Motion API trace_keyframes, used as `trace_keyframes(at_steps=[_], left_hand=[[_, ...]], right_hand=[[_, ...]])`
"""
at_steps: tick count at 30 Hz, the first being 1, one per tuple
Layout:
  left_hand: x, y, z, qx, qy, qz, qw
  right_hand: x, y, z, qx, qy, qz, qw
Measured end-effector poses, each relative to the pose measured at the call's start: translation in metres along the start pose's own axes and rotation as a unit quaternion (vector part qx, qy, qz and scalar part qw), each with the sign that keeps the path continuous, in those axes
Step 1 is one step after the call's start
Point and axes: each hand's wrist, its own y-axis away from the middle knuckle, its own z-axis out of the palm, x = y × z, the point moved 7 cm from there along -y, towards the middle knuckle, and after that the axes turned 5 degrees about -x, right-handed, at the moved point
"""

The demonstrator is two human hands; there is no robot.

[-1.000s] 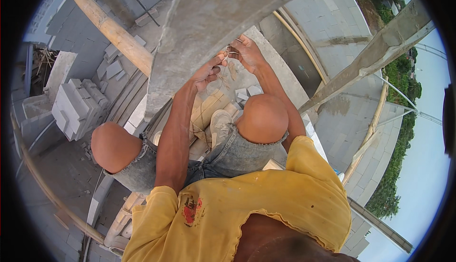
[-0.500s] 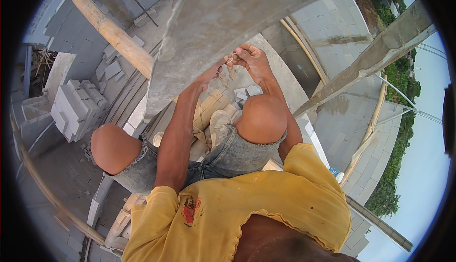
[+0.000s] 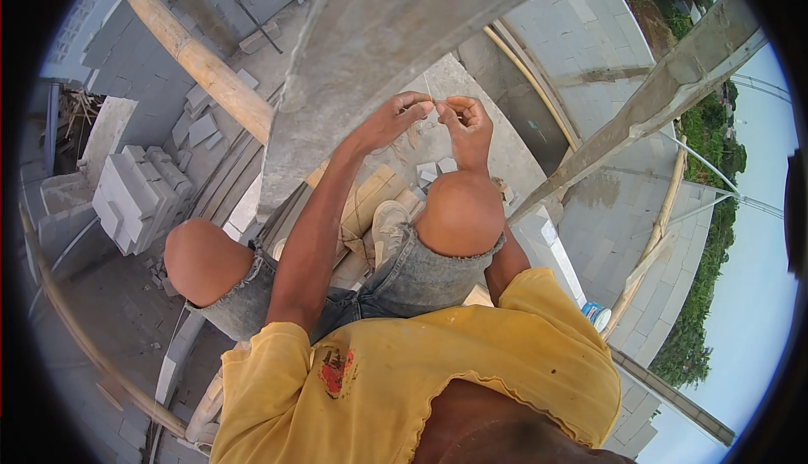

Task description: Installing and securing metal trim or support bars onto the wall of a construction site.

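Note:
Both hands meet just right of a broad grey concrete beam [image 3: 370, 43] that slants across the view. My left hand [image 3: 391, 123] is closed in a pinch, thumb against fingertips, on a thin pale string [image 3: 428, 87]. Opposite it, my right hand [image 3: 467, 127] pinches the same string, its fingers curled and its tips almost touching the left ones. A short length of the string rises above the fingertips; the rest is too fine to follow. My right forearm is partly hidden behind my right knee.
A round wooden pole [image 3: 198, 56] runs to the beam from the upper left. Pale blocks [image 3: 135, 199] are stacked at left. Below my hands, a light shoe [image 3: 389, 226] stands near bundled wood [image 3: 370, 199]. Another grey beam [image 3: 648, 114] and a small tub [image 3: 596, 314] are at right.
Both hands have shifted to the right, away from the beam's edge, and my right hand has come lower. The string between the fingertips now points upward.

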Motion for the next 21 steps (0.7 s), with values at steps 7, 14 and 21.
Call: trace_keyframes(at_steps=[7,14,21], left_hand=[[0.011,-0.020,-0.005,-0.038,-0.140,0.039,0.989],[-0.001,-0.001,-0.004,0.008,-0.192,0.005,0.981],[-0.005,-0.006,-0.002,0.040,-0.200,0.079,0.976]], right_hand=[[-0.009,-0.001,-0.005,0.029,0.112,-0.077,0.990],[0.022,0.006,-0.004,0.021,-0.098,0.057,0.993],[0.009,-0.003,-0.010,0.012,-0.020,0.010,1.000]])
